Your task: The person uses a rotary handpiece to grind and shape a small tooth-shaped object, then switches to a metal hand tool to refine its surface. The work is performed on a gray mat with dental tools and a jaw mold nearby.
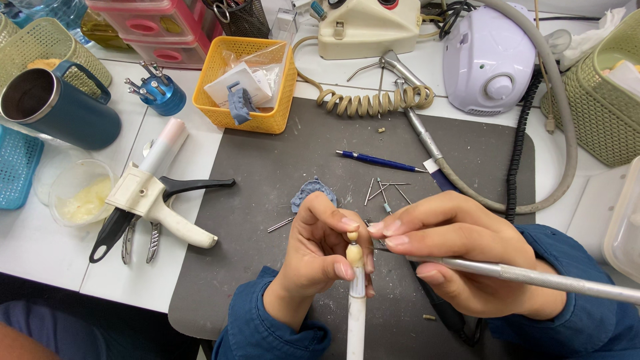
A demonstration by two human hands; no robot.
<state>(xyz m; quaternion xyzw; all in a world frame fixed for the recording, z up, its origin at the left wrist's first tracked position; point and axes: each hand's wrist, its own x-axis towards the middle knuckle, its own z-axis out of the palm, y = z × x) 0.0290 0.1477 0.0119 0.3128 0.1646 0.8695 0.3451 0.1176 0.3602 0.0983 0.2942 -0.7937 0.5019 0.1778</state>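
Cream-coloured and small, a tooth-shaped piece [354, 251] sits on the tip of a white stick [357, 313], pinched between thumb and fingers of the left hand [320, 257], which is closed around it. The right hand [453, 250] is closed like a pen grip on a metal handpiece [527, 273], its tip touching or just beside the piece; the exact contact is too small to tell. Both hands hover over a dark grey mat [267, 220] at the near edge of the bench.

The piece looks light, hard and likely brittle, and probably slippery; the stick seems the safer place to hold, close below the piece. The handpiece looks stiff and smooth, trailing a grey hose.

Places are given from the mat. On it, just beyond the hands, lie a grey-blue dental model [313, 192], several loose burs [385, 192] and a blue pen [377, 161]. Left of it lies a white dispensing gun [157, 197], and further left a clear dish [79, 193] holding pale yellow material. Beyond its far left corner stands an orange basket [217, 110] holding a white packet and a blue-grey model. Left of the basket is a blue bur stand [160, 93], then a dark blue mug [57, 107], its contents unseen. Beyond the far right edge sits a white domed machine [490, 57], with a green basket [603, 113] to the right.
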